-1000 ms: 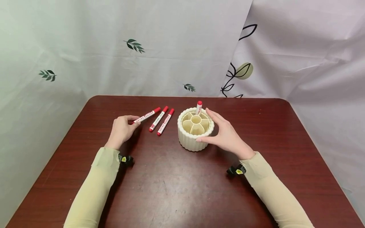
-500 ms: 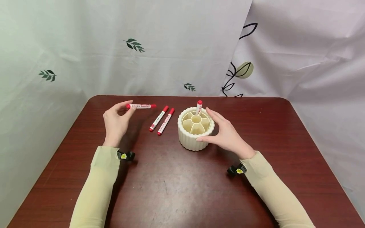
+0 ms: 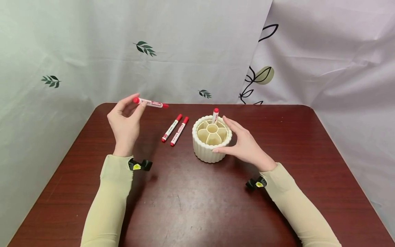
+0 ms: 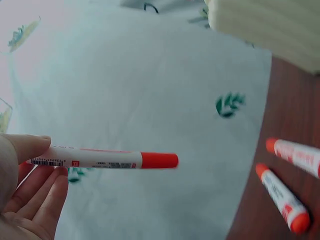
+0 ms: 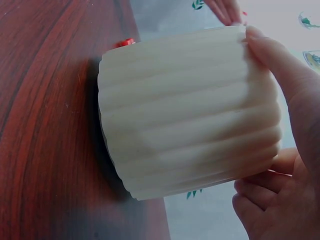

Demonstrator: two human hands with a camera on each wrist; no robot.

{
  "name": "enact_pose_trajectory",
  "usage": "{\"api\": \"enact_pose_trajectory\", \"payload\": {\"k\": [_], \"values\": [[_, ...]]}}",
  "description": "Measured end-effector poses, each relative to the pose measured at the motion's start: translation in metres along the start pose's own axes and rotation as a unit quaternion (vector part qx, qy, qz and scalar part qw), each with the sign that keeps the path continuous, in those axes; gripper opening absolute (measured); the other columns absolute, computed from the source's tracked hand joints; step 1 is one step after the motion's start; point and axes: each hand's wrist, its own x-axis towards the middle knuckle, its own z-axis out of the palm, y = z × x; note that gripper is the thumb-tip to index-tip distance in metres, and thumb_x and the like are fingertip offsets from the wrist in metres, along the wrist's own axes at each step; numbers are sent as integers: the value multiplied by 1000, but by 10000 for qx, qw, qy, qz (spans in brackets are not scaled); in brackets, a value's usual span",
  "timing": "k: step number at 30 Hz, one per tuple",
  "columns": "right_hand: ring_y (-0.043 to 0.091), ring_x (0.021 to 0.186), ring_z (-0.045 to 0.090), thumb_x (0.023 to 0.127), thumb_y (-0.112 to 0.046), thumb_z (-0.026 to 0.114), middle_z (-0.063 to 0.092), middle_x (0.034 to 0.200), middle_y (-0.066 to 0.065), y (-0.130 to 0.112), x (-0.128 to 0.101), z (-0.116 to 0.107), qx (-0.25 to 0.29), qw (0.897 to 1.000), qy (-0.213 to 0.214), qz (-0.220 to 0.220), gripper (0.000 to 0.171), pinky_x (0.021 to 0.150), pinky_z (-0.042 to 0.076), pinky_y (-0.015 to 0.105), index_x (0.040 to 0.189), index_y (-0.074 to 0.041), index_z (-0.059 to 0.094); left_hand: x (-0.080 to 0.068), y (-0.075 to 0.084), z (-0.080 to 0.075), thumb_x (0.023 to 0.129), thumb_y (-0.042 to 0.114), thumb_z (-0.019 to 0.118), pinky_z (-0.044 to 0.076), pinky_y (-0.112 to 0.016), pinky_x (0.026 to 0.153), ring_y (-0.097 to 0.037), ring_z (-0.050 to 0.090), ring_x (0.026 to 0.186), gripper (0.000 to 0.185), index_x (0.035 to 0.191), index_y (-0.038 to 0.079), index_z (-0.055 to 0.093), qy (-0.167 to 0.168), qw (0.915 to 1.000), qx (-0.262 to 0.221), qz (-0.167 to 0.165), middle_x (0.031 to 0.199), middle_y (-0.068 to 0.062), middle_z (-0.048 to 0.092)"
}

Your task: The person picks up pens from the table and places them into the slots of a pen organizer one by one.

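At the table (image 3: 185, 199), left fingers (image 4: 57, 192) grip a part-hidden marker (image 4: 112, 158), right fingers (image 5: 277, 57) a holder (image 5: 187, 115).

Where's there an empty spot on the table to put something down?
The table is bare in front of the cup, between the sleeves, and between the right hand and the right edge. It's crowded left of the cup, where two pens lie.

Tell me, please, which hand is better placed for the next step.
Probably the left hand, for inserting: it pinches a red-capped white marker, while the right hand holds the round, ribbed cream pen holder.
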Motion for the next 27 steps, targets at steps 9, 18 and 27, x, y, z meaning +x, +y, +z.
{"api": "enact_pose_trajectory", "payload": {"k": [9,18,27], "values": [[22,145,36,68,-52,93,38,159,5,0,1,0,58,10000,-15,-46,113,113,35,51,160,-17,36,-3,9,20,82,-2,83,57,-28,86,-19,72,86,30,112,0,77,-202,9962,-832,131,98,-11,74],[22,144,37,67,-51,94,39,158,5,-1,0,0,100,9999,0,-64,113,114,35,50,159,-17,37,-17,13,41,86,5,83,59,-32,84,-23,74,90,31,116,5,77,-659,9935,-719,595,104,-11,75],[23,144,37,67,-51,94,40,158,7,0,0,-1,65,10000,0,-62,114,113,36,52,159,-17,37,-22,21,56,86,1,81,59,-36,86,-25,73,91,32,118,0,75,-790,9900,-969,648,104,-11,75]]}}
